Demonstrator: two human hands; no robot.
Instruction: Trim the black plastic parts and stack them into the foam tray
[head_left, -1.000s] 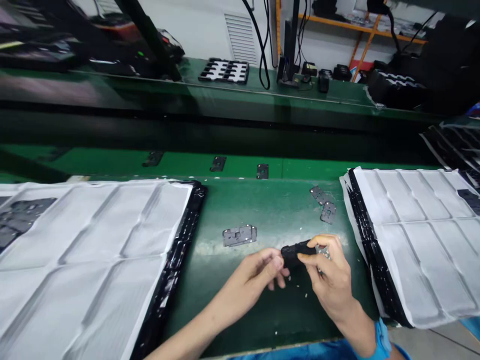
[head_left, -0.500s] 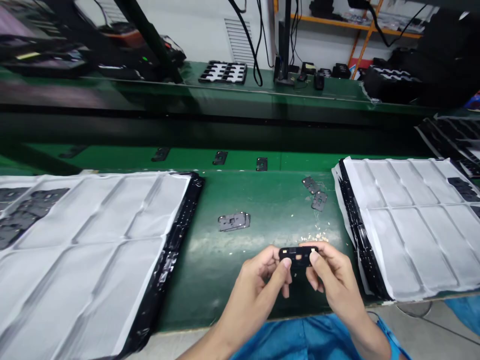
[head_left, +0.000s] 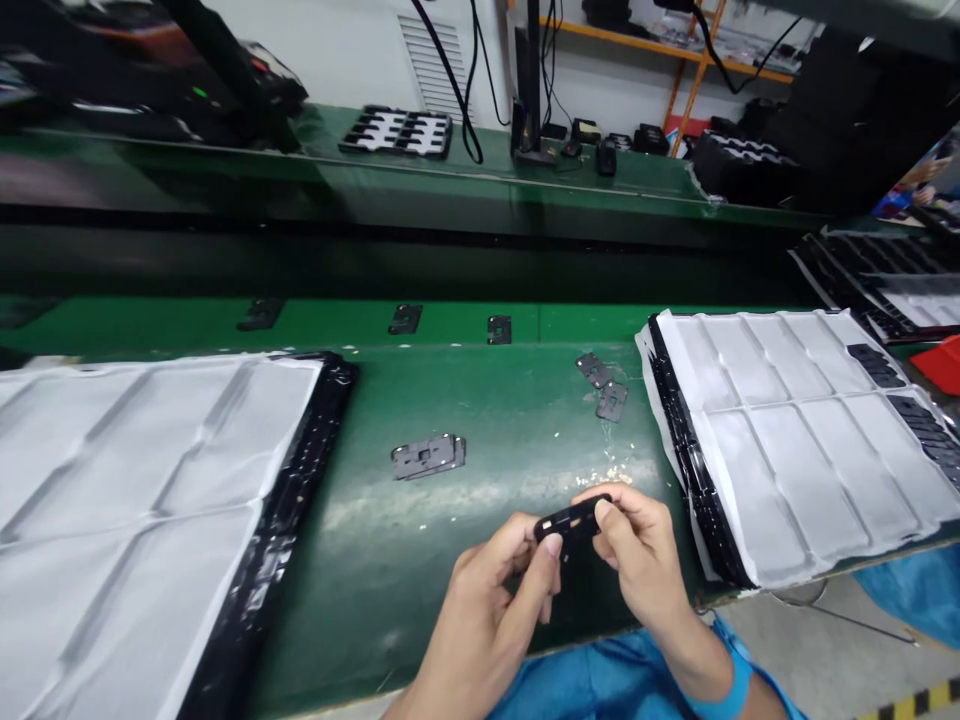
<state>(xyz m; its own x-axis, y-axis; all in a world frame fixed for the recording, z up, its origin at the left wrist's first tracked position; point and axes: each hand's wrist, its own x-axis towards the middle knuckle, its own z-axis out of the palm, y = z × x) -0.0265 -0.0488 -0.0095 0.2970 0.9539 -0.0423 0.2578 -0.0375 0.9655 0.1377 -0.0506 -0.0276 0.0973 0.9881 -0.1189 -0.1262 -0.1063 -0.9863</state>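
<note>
Both of my hands hold one small flat black part (head_left: 571, 521) just above the near edge of the green bench (head_left: 487, 400). My left hand (head_left: 491, 600) pinches its left end between thumb and forefinger. My right hand (head_left: 637, 560) pinches its right end, fingers curled. A small stack of grey metal plates (head_left: 427, 456) lies on the bench to the left of my hands. Two more loose plates (head_left: 604, 385) lie further back, near the right tray.
A large stack of black trays under white sheet (head_left: 150, 500) fills the left. A similar covered stack (head_left: 795, 440) sits at the right with several dark parts on it. Small black parts (head_left: 405, 319) ride the conveyor strip behind. A parts tray (head_left: 396, 132) and cables stand on the far bench.
My hands drew the black part toward me, to the bench's near edge, and turned it. The view swung to the right, so the trays and plates sit further left.
</note>
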